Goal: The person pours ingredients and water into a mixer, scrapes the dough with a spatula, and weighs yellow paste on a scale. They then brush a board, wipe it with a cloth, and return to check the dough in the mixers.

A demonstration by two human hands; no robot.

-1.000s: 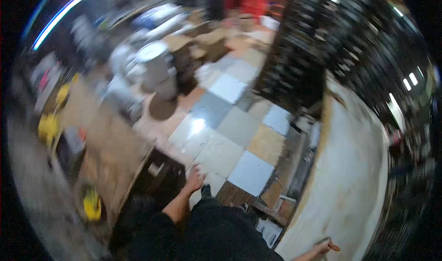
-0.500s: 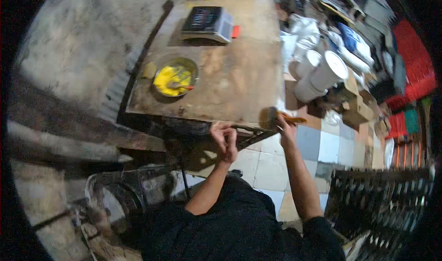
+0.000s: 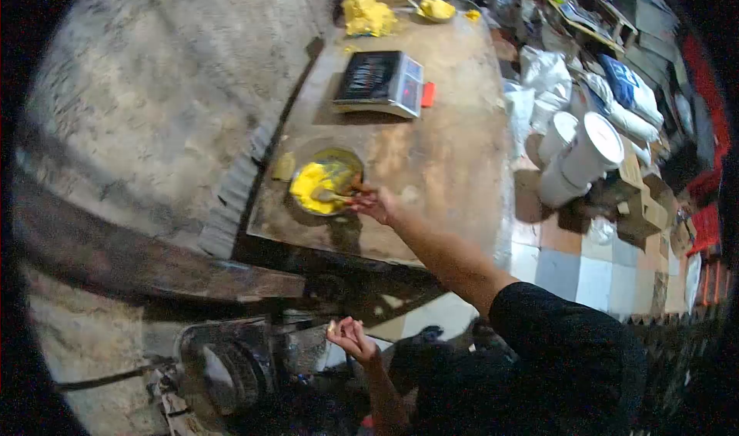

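Note:
My right hand (image 3: 375, 205) reaches over the near left part of the wooden table (image 3: 431, 174). Its fingers are closed round the handle of a spoon-like utensil (image 3: 329, 196), whose head rests in a round metal bowl (image 3: 359, 165). Soft yellow paste (image 3: 311, 183) coats part of that bowl. Below the table edge, my left hand (image 3: 354, 340) is held with its fingers curled together; a small pale spot shows at the fingertips, too small to name. The brush-like tool seen earlier cannot be made out clearly now.
A digital scale (image 3: 372, 82) with a black top stands beyond the bowl, a red piece (image 3: 428, 95) beside it. Yellow lumps (image 3: 368, 14) lie at the far end. White buckets (image 3: 599, 140), sacks (image 3: 548, 78) and cardboard boxes (image 3: 643, 209) fill the right-hand floor.
My right hand has moved left from the table's near right corner to the bowl and taken hold of the utensil. My left hand has dropped lower, away from the table edge.

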